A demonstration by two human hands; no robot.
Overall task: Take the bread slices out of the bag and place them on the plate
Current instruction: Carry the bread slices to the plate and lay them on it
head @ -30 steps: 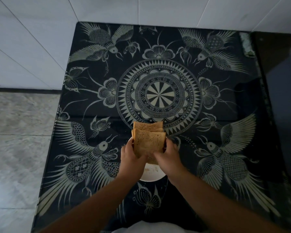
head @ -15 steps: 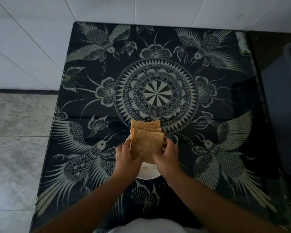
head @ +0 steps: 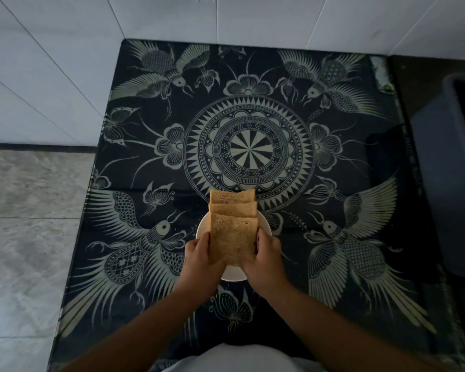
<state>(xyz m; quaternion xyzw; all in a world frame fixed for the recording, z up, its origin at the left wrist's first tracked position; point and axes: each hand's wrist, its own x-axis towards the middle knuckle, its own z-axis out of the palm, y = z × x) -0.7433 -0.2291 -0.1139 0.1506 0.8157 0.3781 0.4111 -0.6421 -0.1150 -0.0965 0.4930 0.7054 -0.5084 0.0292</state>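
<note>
We hold the stack of tan, square bread slices (head: 232, 237) pinched between both hands: our left hand (head: 199, 260) clasps its left edge, our right hand (head: 265, 260) its right edge, fingers closed on the crusts. The slices stand nearly on edge, fanned so three tops show, their long faces turned toward us. Directly beneath sits the small white round plate (head: 201, 229), its rim showing on either side, so the coming move looks like a short drop straight down. Whether the bread already touches the plate we cannot tell. Around it, the dark cloth printed with pale birds (head: 333, 162) lies bare; a grey bin (head: 451, 170) stands well apart on the right. No bag is visible.
</note>
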